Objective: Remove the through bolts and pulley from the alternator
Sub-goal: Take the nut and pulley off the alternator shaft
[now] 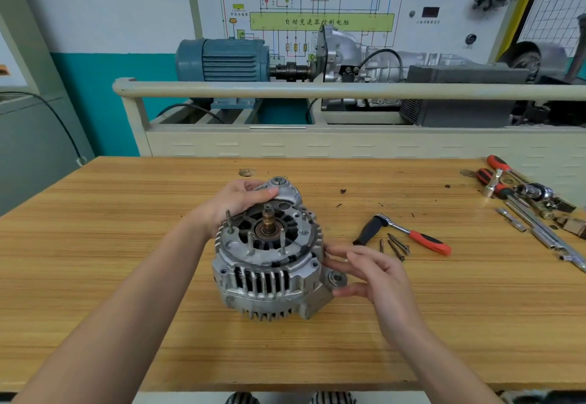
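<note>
Now my left hand (pixel 236 203) grips the alternator (pixel 269 251) at its far side, my right hand (pixel 369 272) spread, fingertips touching its right side

Bright, even light — edges bowed

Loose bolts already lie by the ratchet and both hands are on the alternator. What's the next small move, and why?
Probably tip the grey finned alternator over to reach the pulley. Three dark loose bolts lie by the red-handled ratchet, the shaft end faces up, and no pulley shows. The left hand grips the top lug; the right hand's straight fingers touch its side.
</note>
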`<state>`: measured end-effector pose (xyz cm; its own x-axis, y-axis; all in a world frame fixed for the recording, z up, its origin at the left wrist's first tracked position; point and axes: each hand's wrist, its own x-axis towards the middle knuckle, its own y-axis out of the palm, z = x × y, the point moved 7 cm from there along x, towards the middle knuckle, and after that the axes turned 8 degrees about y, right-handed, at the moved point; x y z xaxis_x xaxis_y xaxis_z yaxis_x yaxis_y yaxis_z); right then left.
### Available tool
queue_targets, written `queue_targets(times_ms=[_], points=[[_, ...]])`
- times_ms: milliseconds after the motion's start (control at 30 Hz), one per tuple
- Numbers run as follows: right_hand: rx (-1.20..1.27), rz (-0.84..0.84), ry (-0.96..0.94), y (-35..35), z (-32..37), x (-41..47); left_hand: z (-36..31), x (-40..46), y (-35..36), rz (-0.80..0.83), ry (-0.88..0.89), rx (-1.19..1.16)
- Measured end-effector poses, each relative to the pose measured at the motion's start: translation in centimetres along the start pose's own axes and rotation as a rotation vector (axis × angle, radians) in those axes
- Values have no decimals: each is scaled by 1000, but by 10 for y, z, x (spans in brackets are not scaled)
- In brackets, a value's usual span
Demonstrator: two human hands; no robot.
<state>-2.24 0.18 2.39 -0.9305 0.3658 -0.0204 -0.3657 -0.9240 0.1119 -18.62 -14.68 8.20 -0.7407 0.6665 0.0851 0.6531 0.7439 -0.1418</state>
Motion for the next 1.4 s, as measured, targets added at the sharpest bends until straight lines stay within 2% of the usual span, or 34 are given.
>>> queue_targets(times_ms=[133, 200, 267, 367, 433, 500, 600, 667, 733, 800, 933, 1067, 1200, 1300, 1400], points=[[-45, -10, -16, -2, -1, 2, 0, 5, 1, 82, -47, 70], [-89, -23, -44, -2, 3, 5, -2, 1, -3, 103, -105, 186], [-126, -42, -74, -3, 8, 10, -8, -5, -16, 25, -119, 294], [-178, -57, -84, -6, 14, 21, -33, -26, -38, -309, 24, 282], [-241, -13, -46, -2, 10, 27, -52, -54, -32, -453, 190, 428], [-279, 66, 21, 6, 0, 30, -63, -81, -4, -429, 318, 564], [-257, 140, 77, 16, -17, 25, -52, -96, 36, -312, 366, 855], [-257, 116, 63, 17, -21, 22, -47, -96, 43, -381, 443, 970], [-263, 96, 62, 16, -22, 19, -46, -96, 42, -427, 501, 974], [-272, 72, 71, 15, -23, 16, -43, -93, 39, -404, 541, 942], [-278, 2, 81, 14, -30, -1, -39, -85, 23, -259, 602, 835], [-279, 23, 113, 18, -33, -11, -34, -79, 4, -160, 629, 787], [-272, 46, 80, 16, -20, -4, -26, -80, -16, -162, 528, 828], [-221, 43, 4, 18, -4, 5, -18, -86, -25, -165, 359, 736], [-164, 48, -82, 21, 14, 17, -17, -98, -27, -231, 315, 599]])
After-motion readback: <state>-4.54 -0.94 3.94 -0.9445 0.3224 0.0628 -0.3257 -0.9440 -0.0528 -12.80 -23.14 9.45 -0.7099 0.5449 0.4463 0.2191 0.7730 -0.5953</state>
